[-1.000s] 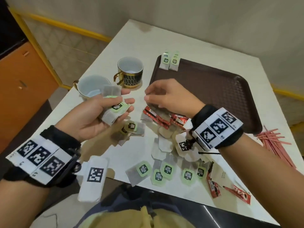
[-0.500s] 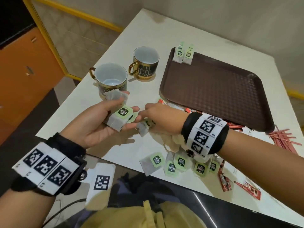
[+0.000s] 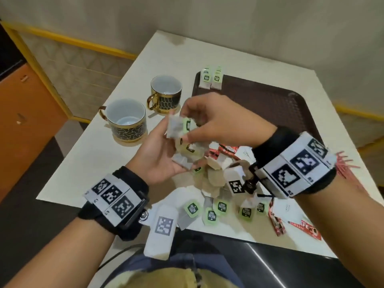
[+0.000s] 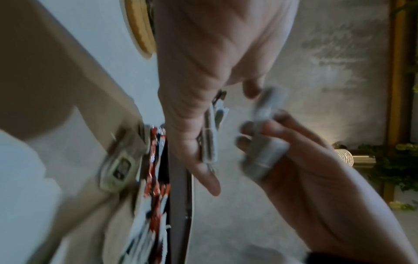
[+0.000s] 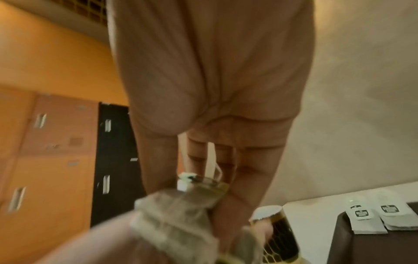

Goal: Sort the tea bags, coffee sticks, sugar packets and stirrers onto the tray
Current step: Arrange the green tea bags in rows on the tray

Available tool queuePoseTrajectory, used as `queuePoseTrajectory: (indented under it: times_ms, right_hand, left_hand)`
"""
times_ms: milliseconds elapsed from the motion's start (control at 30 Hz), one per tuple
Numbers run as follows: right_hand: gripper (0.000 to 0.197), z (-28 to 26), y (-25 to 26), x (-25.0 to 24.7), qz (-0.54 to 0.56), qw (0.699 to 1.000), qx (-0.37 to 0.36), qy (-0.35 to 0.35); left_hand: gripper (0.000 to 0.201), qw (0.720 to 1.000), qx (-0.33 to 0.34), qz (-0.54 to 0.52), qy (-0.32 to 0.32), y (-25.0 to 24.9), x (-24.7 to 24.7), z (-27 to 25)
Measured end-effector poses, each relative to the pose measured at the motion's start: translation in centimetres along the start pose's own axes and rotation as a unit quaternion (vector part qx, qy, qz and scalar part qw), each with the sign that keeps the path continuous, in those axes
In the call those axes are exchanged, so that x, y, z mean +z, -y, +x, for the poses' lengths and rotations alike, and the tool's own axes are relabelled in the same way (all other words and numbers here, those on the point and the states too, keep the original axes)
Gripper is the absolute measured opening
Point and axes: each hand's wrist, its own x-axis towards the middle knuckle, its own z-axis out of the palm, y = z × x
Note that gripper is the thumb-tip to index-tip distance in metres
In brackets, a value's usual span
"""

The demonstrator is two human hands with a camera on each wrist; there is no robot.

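My left hand [image 3: 166,156] lies palm up over the table's middle and holds a small stack of tea bags [image 3: 188,149] with green tags. Just above it, my right hand [image 3: 184,126] pinches one more tea bag [image 3: 174,129] between thumb and fingers. The left wrist view shows the stack [image 4: 210,139] and the pinched bag [image 4: 262,151] blurred and a little apart. The brown tray [image 3: 270,104] lies beyond the hands, with two tea bag piles [image 3: 211,80] at its far left corner. Loose tea bags [image 3: 212,215], red coffee sticks [image 3: 228,149], white sugar packets [image 3: 286,210] and red stirrers [image 3: 349,169] lie on the table.
Two black-and-gold cups [image 3: 126,119] [image 3: 165,94] stand left of the tray. The white table [image 3: 87,163] ends close to my body at the near edge. An orange cabinet [image 3: 25,125] stands at the left, below table level.
My right hand dipped to the pile beside the left hand, then rose with a tea bag to just above the left hand's stack. The left hand kept hold of its bags.
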Motion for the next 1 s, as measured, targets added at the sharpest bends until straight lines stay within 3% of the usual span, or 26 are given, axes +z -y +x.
queuePoseTrajectory:
  times_ms: [67,133,233,300,467,567,667,733,833,1000]
  right_hand:
    - [0.026,0.4,0.1,1.4,-0.103,0.995,0.007,0.011]
    - [0.037,0.3,-0.4,1.9,-0.136,0.990,0.019,0.006]
    - [0.054,-0.8,-0.5,0.8,-0.112,0.993,0.034,-0.018]
    - [0.058,-2.2,-0.6,-0.5,-0.081,0.994,0.056,-0.045]
    - [0.039,-8.4,-2.0,-1.4,-0.065,0.982,0.109,-0.140]
    - [0.040,-12.2,-3.2,2.5,-0.091,0.984,0.141,-0.060]
    - [0.065,-14.2,-3.8,7.3,-0.126,0.979,0.150,0.059]
    - [0.077,-14.5,-4.1,9.8,-0.162,0.970,0.153,0.093]
    - [0.075,-14.0,-4.6,11.6,-0.213,0.965,0.143,0.052]
    - [0.052,-13.1,-5.5,12.4,-0.249,0.965,0.076,-0.020]
  left_hand:
    - [0.063,0.999,-0.008,-0.033,0.018,0.3,0.5,0.2]
    - [0.068,0.997,-0.015,-0.064,0.035,0.4,0.7,0.3]
    - [0.046,0.998,-0.003,-0.056,0.043,0.4,0.6,0.7]
    - [0.043,0.998,0.001,-0.051,0.039,0.6,0.3,1.0]
    - [0.052,0.998,0.002,-0.057,-0.023,0.7,-0.5,1.6]
    - [0.036,0.996,0.005,-0.076,-0.037,0.7,-1.3,1.6]
    - [0.036,0.996,-0.002,-0.080,-0.045,0.8,-1.9,1.7]
    - [0.035,0.996,-0.004,-0.077,-0.049,0.9,-2.1,1.7]
    - [0.032,0.996,-0.004,-0.069,-0.054,0.9,-2.3,1.7]
    - [0.031,0.995,0.007,-0.080,-0.063,0.8,-2.9,1.8]
